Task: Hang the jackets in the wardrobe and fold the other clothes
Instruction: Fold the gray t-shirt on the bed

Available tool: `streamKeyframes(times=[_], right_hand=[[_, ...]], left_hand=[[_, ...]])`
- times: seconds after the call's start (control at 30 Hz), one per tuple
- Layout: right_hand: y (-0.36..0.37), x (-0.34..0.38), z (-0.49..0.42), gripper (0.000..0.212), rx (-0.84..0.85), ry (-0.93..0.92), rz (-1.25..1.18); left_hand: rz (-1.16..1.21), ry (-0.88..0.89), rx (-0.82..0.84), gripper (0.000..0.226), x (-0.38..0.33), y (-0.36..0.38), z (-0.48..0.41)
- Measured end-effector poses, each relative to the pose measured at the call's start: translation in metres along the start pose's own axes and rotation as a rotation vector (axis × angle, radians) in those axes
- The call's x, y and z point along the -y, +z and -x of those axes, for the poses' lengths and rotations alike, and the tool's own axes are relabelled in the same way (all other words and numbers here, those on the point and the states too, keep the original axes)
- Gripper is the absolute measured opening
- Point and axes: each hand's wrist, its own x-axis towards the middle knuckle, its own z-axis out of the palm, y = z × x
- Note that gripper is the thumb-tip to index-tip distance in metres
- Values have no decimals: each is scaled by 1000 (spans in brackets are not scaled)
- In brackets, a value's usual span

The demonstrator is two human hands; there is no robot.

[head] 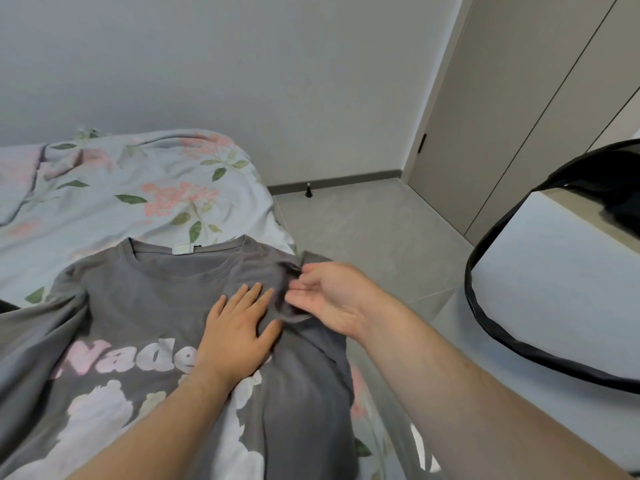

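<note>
The grey printed T-shirt (145, 299) (probably soft, light, limp) lies under the flat, released left grip (235, 327); the right grip (329, 299) pinches its sleeve, likely the best hold.

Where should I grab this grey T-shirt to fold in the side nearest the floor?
Pinch the bunched sleeve of the grey T-shirt, coming from the open edge of the bed: fabric is loose there, and the left hand pins the chest flat.
</note>
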Motion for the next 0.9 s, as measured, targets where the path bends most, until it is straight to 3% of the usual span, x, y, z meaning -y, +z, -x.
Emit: streamKeyframes(times=[0.07,0.13,0.2,0.23,0.27,0.33,0.43,0.53,0.6,0.67,0.77,0.9], right_hand=[[-5,2,6,26,-1,-77,-17],[-28,3,9,19,-172,-252,0],[-56,-10,8,16,-394,-403,365],[-66,-24,10,12,-412,-428,613],[-70,-39,12,12,-339,-401,790],[-73,-65,11,21,-175,-291,885],[-72,-78,3,11,-270,-372,922],[-71,-86,7,18,-315,-657,1140],[-69,-97,18,18,-298,-917,1270],[-67,-110,32,6,-267,-1094,1406],[-66,-129,46,27,-126,-1052,1509],[-58,-134,57,32,-45,-791,1631]], left_hand=[[67,16,-29,56,0,-2,0],[100,11,-34,54,0,-2,-1],[119,0,-31,54,2,-1,-2],[121,3,-33,53,2,-1,-3],[119,10,-39,53,2,-1,-3],[124,10,-56,53,2,-3,-4],[168,11,-84,56,1,-4,-4],[281,-31,-80,66,-1,-9,-5],[416,-169,-25,72,-3,-14,-10],[633,-378,52,55,-6,-21,-19],[868,-549,135,24,-10,-34,-28],[735,-536,-62,9,-11,-72,-24]])
